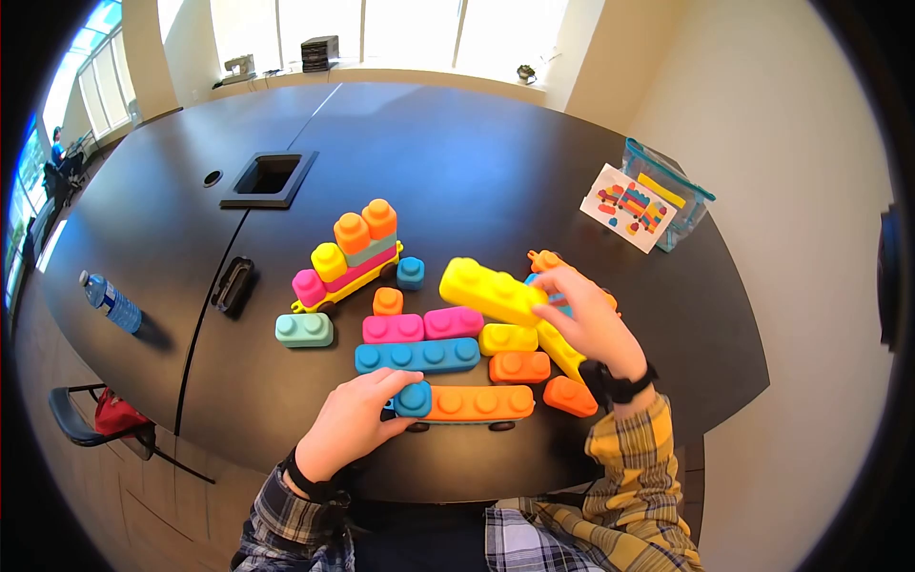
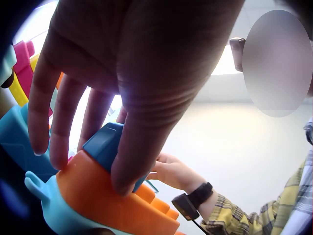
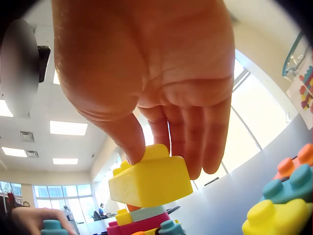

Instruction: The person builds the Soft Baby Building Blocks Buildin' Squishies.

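My left hand (image 1: 348, 424) pinches a small blue block (image 1: 414, 399) at the left end of a long orange block (image 1: 481, 402). That orange block sits on a light-blue wheeled base (image 2: 55, 203), whose hook shows in the left wrist view. Up in the air to the right, my right hand (image 1: 593, 319) holds a long yellow block (image 1: 488, 289) by its right end, between thumb and fingers. Beneath it lie a shorter yellow block (image 1: 508, 337) and an orange block (image 1: 519, 367). A long blue block (image 1: 417, 356) lies just beyond my left hand.
A built wagon (image 1: 357, 272) with pink, yellow and orange blocks stands at centre left. Pink blocks (image 1: 393, 329) and a pale green block (image 1: 304, 330) lie nearby. A water bottle (image 1: 112, 303) stands far left; a picture card (image 1: 629, 207) leans on a clear bag (image 1: 694, 210).
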Demonstrator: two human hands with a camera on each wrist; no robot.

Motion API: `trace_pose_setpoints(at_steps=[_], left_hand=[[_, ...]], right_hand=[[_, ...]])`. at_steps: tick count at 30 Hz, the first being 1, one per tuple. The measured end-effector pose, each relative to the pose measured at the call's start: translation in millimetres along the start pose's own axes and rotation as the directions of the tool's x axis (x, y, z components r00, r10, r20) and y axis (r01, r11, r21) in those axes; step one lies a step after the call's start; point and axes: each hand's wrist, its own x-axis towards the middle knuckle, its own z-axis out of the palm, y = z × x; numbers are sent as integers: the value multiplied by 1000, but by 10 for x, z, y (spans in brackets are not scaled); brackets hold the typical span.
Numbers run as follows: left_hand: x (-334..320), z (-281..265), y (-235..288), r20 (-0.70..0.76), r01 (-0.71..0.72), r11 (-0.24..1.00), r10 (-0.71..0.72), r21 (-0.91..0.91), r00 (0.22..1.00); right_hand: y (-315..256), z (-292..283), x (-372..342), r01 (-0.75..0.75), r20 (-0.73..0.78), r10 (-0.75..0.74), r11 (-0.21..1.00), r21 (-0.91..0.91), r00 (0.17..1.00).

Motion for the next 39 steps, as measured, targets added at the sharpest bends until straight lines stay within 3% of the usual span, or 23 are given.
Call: trace_pose_setpoints(at_steps=[2, 8, 14, 29, 39], left_hand=[[0, 5, 5, 0, 7, 1000, -7, -12, 1000], [-1, 1, 21, -8, 19, 1000, -19, 5, 1000], [5, 5, 17, -52, -26, 1000, 26, -4, 998], [-1, -11, 20, 3, 44, 999, -44, -5, 999], [14, 9, -19, -43, -29, 1000, 29, 5, 999]], right_hand=[[-110, -19, -290, 50, -27, -46, 986, 156, 999], [-428, 81, -807, -26, 113, 2, 976, 214, 994], [-472, 112, -855, 79, 112, -90, 992, 98, 990], [-576, 443, -780, 105, 140, -113, 992, 63, 984], [-576, 494, -865, 123, 51, -125, 991, 56, 991]])
